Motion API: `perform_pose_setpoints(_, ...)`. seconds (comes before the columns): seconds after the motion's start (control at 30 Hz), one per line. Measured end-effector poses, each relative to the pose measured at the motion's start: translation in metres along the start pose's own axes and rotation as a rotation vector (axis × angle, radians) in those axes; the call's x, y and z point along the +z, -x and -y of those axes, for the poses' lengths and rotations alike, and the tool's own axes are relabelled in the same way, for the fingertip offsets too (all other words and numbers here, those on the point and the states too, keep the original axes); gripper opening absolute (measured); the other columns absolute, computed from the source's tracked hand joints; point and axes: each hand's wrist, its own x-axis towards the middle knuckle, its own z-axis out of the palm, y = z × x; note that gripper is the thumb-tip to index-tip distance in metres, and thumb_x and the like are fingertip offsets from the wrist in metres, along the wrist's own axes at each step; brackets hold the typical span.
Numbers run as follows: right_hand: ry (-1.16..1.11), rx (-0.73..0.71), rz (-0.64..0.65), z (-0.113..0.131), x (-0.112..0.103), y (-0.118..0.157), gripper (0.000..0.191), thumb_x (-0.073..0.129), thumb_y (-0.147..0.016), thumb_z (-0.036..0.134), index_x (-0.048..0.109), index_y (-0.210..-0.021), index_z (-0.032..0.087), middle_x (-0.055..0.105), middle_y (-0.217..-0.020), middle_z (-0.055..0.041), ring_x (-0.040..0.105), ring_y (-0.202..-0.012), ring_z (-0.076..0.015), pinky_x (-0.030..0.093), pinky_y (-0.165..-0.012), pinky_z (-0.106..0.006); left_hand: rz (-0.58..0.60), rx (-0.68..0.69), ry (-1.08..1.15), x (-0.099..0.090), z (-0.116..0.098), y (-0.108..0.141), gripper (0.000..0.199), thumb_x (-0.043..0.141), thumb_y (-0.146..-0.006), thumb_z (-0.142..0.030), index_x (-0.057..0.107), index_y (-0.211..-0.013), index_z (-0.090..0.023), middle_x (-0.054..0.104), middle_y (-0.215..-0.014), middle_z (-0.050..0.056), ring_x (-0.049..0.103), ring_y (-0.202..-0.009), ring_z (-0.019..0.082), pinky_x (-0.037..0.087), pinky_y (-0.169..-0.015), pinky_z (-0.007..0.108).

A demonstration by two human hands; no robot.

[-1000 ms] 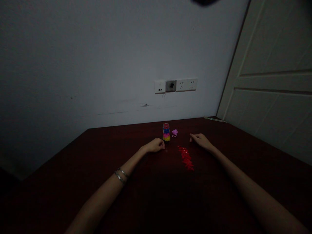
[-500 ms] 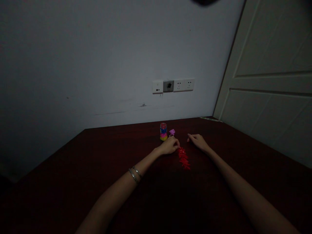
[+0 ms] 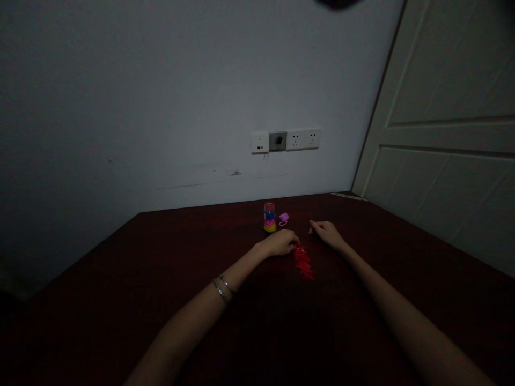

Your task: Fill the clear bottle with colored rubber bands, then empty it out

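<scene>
My left hand point(image 3: 281, 242), with two bracelets at the wrist, reaches over the table with bent fingers pressed together. Its fingertips touch the far end of a strip of small, shiny red pieces point(image 3: 303, 262); anything pinched there is too small to make out. To the right rests my right hand point(image 3: 326, 233), loosely closed on the table, with nothing visible in it. Just beyond my left hand stands a clear glass jar point(image 3: 269, 217) without a lid, showing yellow, pink and blue layers inside. Beside the jar lies a small pinkish-purple item point(image 3: 284, 217) with a pale loop.
The dark red-brown table point(image 3: 193, 236) meets a pale wall point(image 3: 181, 107) at the back. Sockets and switches point(image 3: 295, 139) sit on the wall. A panelled door point(image 3: 446, 134) borders the right side, and a thin flat strip point(image 3: 348, 197) lies at the back right corner.
My left hand has shifted slightly towards me, its fingers now bent lower over the far end of the red pieces. The purple item's loop shows more fully. My right hand stays put.
</scene>
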Motion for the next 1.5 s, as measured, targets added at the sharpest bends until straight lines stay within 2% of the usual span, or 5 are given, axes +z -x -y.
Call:
perform_pose_setpoints(0.53, -0.002, 0.009, 0.004, 0.001, -0.002, 0.002, 0.055, 0.031, -0.081, 0.053, 0.065, -0.06, 0.016, 0.06, -0.057, -0.0028, 0.054, -0.058, -0.0164, 0.035, -0.057, -0.025, -0.077, -0.018, -0.004, -0.001, -0.01, 0.005, 0.021, 0.048, -0.075, -0.01, 0.065, -0.086, -0.01, 0.062, -0.086, 0.008, 0.056, -0.076, 0.014, 0.042, -0.073, 0.023)
perform_pose_setpoints(0.83, -0.003, 0.001, 0.004, 0.004, -0.002, 0.003, 0.056, 0.029, -0.081, 0.055, 0.064, -0.058, 0.016, 0.059, -0.056, -0.0024, 0.052, -0.056, -0.0158, 0.035, -0.058, -0.025, -0.232, -0.034, 0.176, -0.058, -0.008, 0.011, 0.021, 0.052, -0.069, -0.008, 0.067, -0.084, -0.009, 0.063, -0.077, 0.005, 0.053, -0.068, 0.01, 0.04, -0.064, 0.02)
perform_pose_setpoints(1.13, -0.018, 0.031, 0.003, 0.008, -0.003, 0.004, 0.055, 0.03, -0.08, 0.055, 0.063, -0.059, 0.016, 0.056, -0.054, -0.0022, 0.05, -0.052, -0.0151, 0.033, -0.054, -0.026, -0.335, -0.185, 0.215, -0.128, 0.036, 0.014, 0.021, 0.052, -0.065, -0.007, 0.067, -0.079, -0.008, 0.063, -0.069, 0.004, 0.053, -0.063, 0.01, 0.041, -0.061, 0.022)
perform_pose_setpoints(1.27, -0.018, 0.039, 0.0, 0.007, -0.002, 0.004, 0.055, 0.032, -0.079, 0.055, 0.063, -0.058, 0.016, 0.058, -0.054, -0.0029, 0.05, -0.052, -0.0155, 0.034, -0.054, -0.026, -0.251, -0.217, 0.159, -0.137, 0.048, 0.013, 0.018, 0.054, -0.064, -0.008, 0.068, -0.076, -0.007, 0.062, -0.065, 0.004, 0.051, -0.058, 0.009, 0.038, -0.056, 0.021)
perform_pose_setpoints(1.5, -0.006, 0.031, 0.003, 0.001, -0.001, 0.001, 0.054, 0.031, -0.08, 0.054, 0.064, -0.058, 0.016, 0.061, -0.058, -0.0037, 0.053, -0.055, -0.0169, 0.036, -0.057, -0.026, -0.171, -0.257, 0.147, -0.132, 0.057, 0.006, 0.019, 0.056, -0.064, -0.009, 0.068, -0.078, -0.006, 0.062, -0.065, 0.004, 0.049, -0.057, 0.008, 0.038, -0.056, 0.021)
